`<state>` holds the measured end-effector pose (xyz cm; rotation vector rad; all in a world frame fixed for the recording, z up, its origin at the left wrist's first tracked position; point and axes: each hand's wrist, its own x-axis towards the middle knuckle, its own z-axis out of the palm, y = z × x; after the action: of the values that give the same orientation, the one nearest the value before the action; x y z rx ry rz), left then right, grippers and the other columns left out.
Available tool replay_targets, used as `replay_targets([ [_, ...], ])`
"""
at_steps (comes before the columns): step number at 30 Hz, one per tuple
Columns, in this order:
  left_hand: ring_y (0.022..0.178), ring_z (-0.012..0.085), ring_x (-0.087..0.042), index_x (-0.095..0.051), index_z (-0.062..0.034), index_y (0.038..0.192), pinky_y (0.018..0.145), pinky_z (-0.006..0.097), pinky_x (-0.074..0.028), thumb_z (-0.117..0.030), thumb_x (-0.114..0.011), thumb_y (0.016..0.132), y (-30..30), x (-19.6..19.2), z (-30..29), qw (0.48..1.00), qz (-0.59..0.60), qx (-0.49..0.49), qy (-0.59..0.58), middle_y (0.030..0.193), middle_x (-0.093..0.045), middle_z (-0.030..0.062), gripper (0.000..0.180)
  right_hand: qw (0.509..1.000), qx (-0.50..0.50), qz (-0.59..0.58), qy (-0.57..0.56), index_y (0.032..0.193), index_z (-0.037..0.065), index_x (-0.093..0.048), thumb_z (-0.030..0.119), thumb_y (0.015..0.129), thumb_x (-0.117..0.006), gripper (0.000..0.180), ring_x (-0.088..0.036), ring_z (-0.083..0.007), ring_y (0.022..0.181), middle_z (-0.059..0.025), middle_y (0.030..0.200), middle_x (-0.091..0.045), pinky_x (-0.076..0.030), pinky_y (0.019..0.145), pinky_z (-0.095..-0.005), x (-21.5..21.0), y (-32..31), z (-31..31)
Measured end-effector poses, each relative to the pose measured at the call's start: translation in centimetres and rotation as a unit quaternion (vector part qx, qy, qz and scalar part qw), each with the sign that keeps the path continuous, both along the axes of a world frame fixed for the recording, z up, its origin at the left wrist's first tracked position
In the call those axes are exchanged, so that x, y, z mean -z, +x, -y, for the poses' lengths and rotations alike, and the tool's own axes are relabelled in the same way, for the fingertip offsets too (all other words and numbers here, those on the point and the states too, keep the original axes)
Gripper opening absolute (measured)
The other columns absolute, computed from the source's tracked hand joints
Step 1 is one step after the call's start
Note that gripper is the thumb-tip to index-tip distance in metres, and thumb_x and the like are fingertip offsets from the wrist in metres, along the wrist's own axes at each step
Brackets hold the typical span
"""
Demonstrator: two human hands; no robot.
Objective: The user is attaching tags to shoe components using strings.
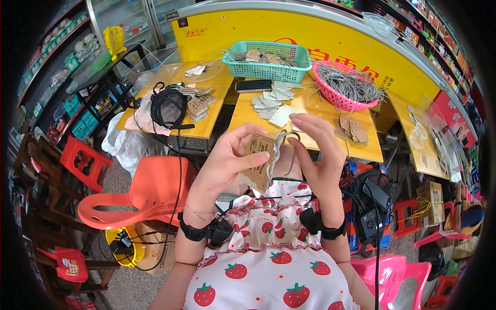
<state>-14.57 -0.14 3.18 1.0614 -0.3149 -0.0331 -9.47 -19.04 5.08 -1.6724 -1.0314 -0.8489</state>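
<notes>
Just in front of the yellow tabletop (241, 109), the left hand (219, 163) grasps a brown cardboard tag (255, 146) between its fingers, grey cord (275, 156) running along the tag's edge, while the right hand (324, 163) holds its fingers parted beside the cord's loop, contact unclear.

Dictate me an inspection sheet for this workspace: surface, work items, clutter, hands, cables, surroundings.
Surface: yellow table ahead, partly covered with tags and baskets.
Work items: brown card tag with grey cord, held up; pale tag pile; brown tag pile; teal basket of tags and cords; pink basket heaped with grey cords.
Clutter: dark phone-like slab before the teal basket.
Hands: left hand grips the card tag; right hand has its fingers spread by the cord, contact unclear.
Cables: black cable at left; tangled black cables at right.
Surroundings: orange chair, red stool, yellow fan.
</notes>
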Motion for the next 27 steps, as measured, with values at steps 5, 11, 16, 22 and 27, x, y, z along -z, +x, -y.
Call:
replay_targets([
  [5, 0.089, 0.0075, -0.061, -0.055, -0.0028, 0.111, 0.077, 0.023, -0.049, -0.003, -0.075, 0.077, -0.8, -1.1, 0.6, 0.991, 0.015, -0.066, 0.115, 0.1, -0.064, 0.003, 0.039, 0.998, -0.016, 0.034, -0.045, 0.099, 0.001, -0.068, -0.002, 0.073, -0.066, 0.027, -0.062, -0.0273, 0.097, -0.0101, 0.101, -0.067, -0.046, 0.086, -0.0361, 0.2, 0.6, 0.2],
  [11, 0.09, 0.0076, -0.06, -0.057, -0.0023, 0.107, 0.079, 0.023, -0.048, -0.003, -0.076, 0.076, -1.3, -2.2, 0.6, 0.971, 0.032, -0.101, 0.216, 0.099, -0.064, 0.0033, 0.037, 0.995, -0.044, 0.0, -0.089, 0.097, 0.002, -0.07, 0.0, 0.072, -0.066, 0.026, -0.061, -0.0269, 0.091, -0.0094, 0.092, -0.065, -0.045, 0.083, -0.0369, 0.5, 0.7, 0.9],
  [16, 0.092, 0.0088, -0.059, -0.057, -0.0019, 0.107, 0.082, 0.024, -0.048, -0.002, -0.075, 0.076, -1.3, -1.8, 0.7, 0.959, 0.065, -0.135, 0.239, 0.101, -0.063, 0.0046, 0.036, 0.992, -0.045, -0.027, -0.114, 0.099, 0.003, -0.071, 0.002, 0.072, -0.066, 0.027, -0.06, -0.0255, 0.086, -0.0089, 0.089, -0.063, -0.046, 0.079, -0.0353, 0.7, 0.6, 1.0],
  [22, 0.087, 0.0069, -0.061, -0.059, -0.0012, 0.105, 0.075, 0.023, -0.05, -0.004, -0.074, 0.077, -1.3, -1.9, 0.9, 0.952, 0.039, -0.18, 0.246, 0.094, -0.065, 0.0042, 0.032, 0.988, -0.054, -0.093, -0.114, 0.101, 0.004, -0.07, 0.002, 0.075, -0.066, 0.026, -0.059, -0.0246, 0.082, -0.0083, 0.094, -0.063, -0.046, 0.075, -0.0324, 1.0, 0.8, 0.9],
  [27, 0.09, 0.0087, -0.06, -0.059, -0.0019, 0.106, 0.08, 0.024, -0.049, -0.004, -0.076, 0.075, -1.0, -1.6, 0.7, 0.953, 0.02, -0.14, 0.267, 0.099, -0.064, 0.0047, 0.036, 0.987, 0.037, 0.049, -0.146, 0.097, 0.004, -0.071, 0.002, 0.068, -0.064, 0.03, -0.057, -0.0233, 0.081, -0.0051, 0.094, -0.063, -0.046, 0.08, -0.0357, 0.9, 1.6, 1.6],
])
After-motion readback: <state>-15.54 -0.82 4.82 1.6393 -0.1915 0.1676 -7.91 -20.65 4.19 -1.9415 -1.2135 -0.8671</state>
